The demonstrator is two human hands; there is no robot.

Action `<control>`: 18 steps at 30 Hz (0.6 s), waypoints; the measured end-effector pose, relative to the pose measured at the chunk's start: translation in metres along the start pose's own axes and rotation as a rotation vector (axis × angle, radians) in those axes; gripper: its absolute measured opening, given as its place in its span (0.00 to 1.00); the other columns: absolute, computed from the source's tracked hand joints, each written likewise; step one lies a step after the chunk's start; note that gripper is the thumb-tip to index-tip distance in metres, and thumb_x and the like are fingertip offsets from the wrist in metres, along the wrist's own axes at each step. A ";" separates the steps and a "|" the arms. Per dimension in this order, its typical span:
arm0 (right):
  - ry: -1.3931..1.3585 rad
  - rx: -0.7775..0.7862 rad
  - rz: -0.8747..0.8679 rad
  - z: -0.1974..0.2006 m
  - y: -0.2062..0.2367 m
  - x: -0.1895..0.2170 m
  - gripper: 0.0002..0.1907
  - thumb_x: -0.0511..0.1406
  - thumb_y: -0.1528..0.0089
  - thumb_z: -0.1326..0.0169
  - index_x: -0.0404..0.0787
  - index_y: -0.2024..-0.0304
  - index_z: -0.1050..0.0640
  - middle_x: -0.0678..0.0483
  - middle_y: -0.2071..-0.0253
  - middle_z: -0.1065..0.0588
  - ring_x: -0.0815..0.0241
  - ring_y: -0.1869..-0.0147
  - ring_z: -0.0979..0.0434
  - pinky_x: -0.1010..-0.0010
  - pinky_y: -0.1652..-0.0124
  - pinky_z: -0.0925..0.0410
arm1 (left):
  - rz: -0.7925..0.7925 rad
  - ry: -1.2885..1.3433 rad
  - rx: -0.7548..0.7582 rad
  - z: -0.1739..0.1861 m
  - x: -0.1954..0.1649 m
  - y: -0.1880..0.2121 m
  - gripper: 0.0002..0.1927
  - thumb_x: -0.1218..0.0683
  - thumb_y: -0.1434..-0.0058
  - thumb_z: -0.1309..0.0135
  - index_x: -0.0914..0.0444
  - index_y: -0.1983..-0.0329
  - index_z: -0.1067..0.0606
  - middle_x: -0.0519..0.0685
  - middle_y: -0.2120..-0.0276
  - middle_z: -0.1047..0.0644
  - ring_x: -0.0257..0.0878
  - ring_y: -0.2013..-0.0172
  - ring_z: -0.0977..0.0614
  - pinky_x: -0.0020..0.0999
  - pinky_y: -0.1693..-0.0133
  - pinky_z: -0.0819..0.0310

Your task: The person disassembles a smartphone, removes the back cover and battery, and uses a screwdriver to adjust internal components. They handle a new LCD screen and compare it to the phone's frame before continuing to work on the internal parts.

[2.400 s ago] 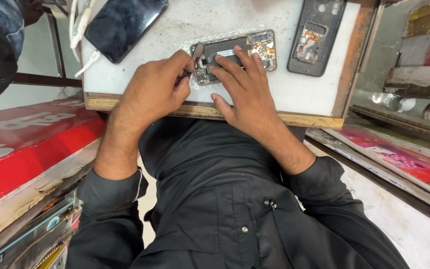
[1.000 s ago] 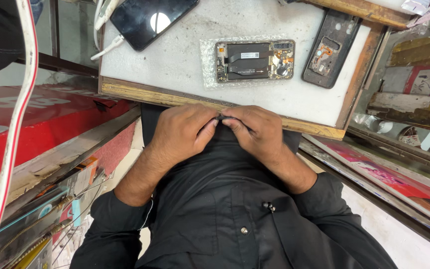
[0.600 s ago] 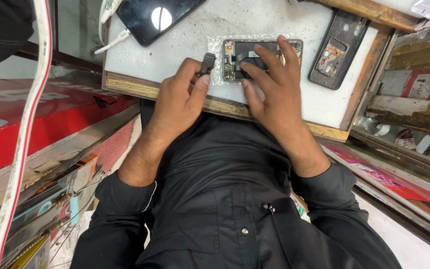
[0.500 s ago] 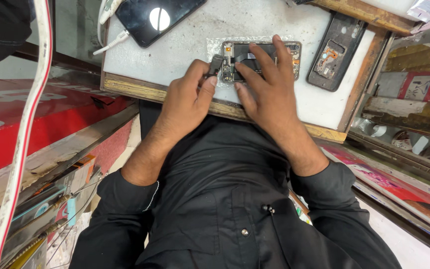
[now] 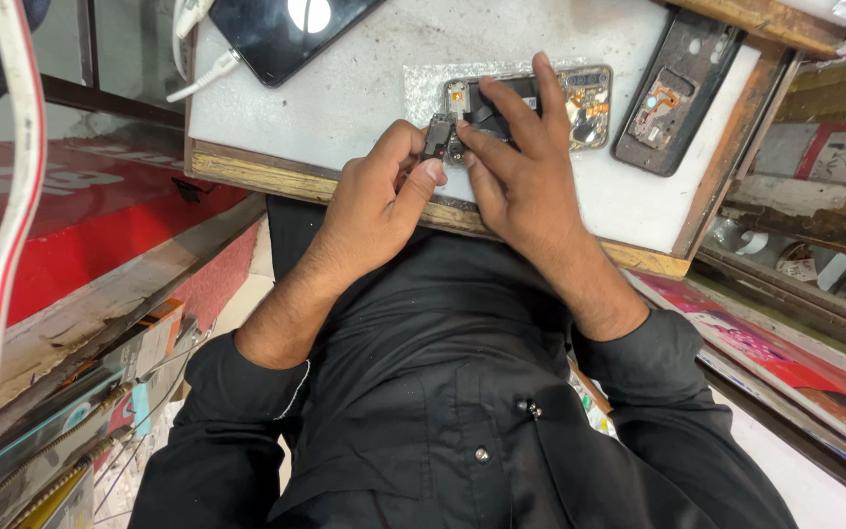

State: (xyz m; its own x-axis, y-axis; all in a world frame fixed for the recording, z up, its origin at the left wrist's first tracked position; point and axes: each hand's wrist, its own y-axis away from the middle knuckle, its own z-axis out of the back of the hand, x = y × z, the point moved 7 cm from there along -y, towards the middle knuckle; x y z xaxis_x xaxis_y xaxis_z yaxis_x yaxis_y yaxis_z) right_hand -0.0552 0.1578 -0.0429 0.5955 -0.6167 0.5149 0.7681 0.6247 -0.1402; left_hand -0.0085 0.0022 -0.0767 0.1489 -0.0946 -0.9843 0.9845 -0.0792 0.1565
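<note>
Phone repair, mid-job on the white bench.

Left hand (image 5: pixel 374 201) pinches a small dark part (image 5: pixel 436 137) at the opened phone (image 5: pixel 531 103); right hand (image 5: pixel 521 167), fingers spread, presses on it. Its insides lie bare; the back cover (image 5: pixel 676 93) rests apart, unfitted.

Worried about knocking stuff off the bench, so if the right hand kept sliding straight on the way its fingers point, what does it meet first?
The right hand already lies on the opened phone. Beyond its fingertips, only bare white worktop shows up to the picture's edge; depth is unclear.
</note>
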 end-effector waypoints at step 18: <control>-0.073 0.062 -0.136 0.004 -0.013 -0.011 0.12 0.31 0.38 0.32 0.43 0.51 0.15 0.42 0.24 0.38 0.31 0.16 0.59 0.46 0.26 0.43 | -0.129 -0.412 -0.020 0.005 -0.026 0.002 0.15 0.55 0.29 0.47 0.65 0.43 0.29 0.55 0.63 0.19 0.47 0.63 0.15 0.40 0.61 0.21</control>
State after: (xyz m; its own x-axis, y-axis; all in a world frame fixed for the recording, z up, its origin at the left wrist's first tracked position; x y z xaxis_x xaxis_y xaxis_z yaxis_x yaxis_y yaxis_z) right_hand -0.0726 0.1586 -0.0436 0.4664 -0.6623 0.5863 0.8232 0.5675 -0.0137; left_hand -0.0109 -0.0007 -0.0501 -0.0209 -0.4736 -0.8805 0.9948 -0.0977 0.0289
